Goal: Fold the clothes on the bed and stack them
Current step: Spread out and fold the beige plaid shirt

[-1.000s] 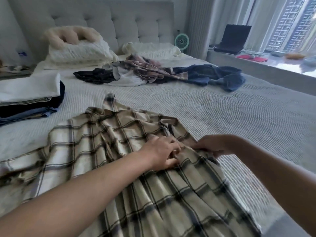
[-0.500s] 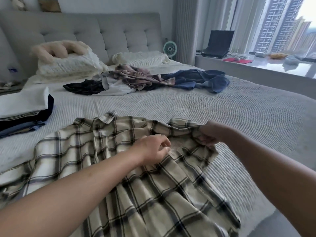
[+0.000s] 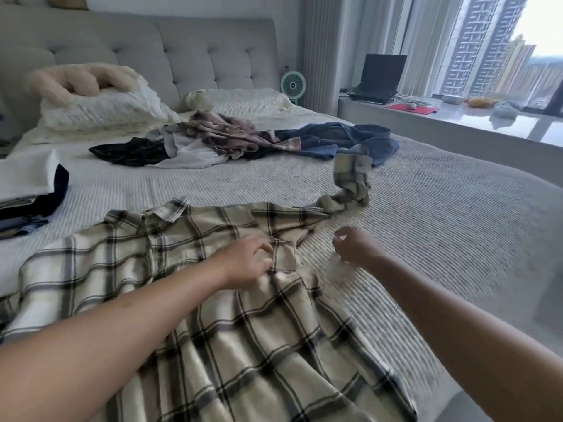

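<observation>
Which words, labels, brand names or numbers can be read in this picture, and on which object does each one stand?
None can be read.
Plaid shirt: no label or print shows.
Laptop: screen dark, no logo legible.
Small fan: centre badge too small and blurred to read.
Folded stack and unfolded clothes pile: no tags visible.
Towers outside the window: only facade patterns, no signs.

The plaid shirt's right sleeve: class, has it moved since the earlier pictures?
Yes. The sleeve has been flung out away from the right hand, which no longer grips it, toward the blue garment farther up the bed.
</observation>
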